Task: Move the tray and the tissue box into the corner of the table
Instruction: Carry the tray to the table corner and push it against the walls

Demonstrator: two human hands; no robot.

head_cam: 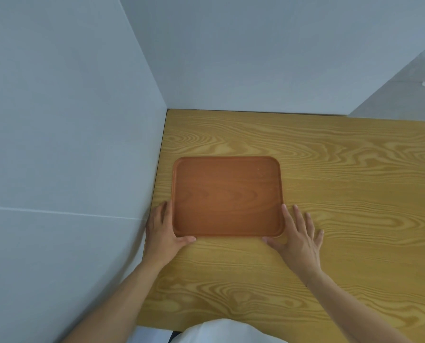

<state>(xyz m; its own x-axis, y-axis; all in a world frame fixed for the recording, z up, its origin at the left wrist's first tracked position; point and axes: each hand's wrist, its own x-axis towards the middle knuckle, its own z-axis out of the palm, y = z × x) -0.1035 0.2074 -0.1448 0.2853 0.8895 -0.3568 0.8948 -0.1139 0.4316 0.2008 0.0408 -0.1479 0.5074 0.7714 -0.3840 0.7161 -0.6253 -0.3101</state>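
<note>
A brown wooden tray [227, 160] lies flat and bare on the light wood table [330, 169], close to the left wall and short of the far-left corner. My left hand [163, 230] wraps the tray's near-left corner, fingers along its left side and thumb along its front edge. At the near-right corner, my right hand [298, 237] lies flat on the table with fingers spread, its thumb and index finger against the tray's rim. No tissue box is in view.
Pale grey walls [70, 120] meet at the table's far-left corner [168, 111]. A strip of bare tabletop lies between the tray and the back wall. The table runs on to the right. My white top shows at the bottom edge.
</note>
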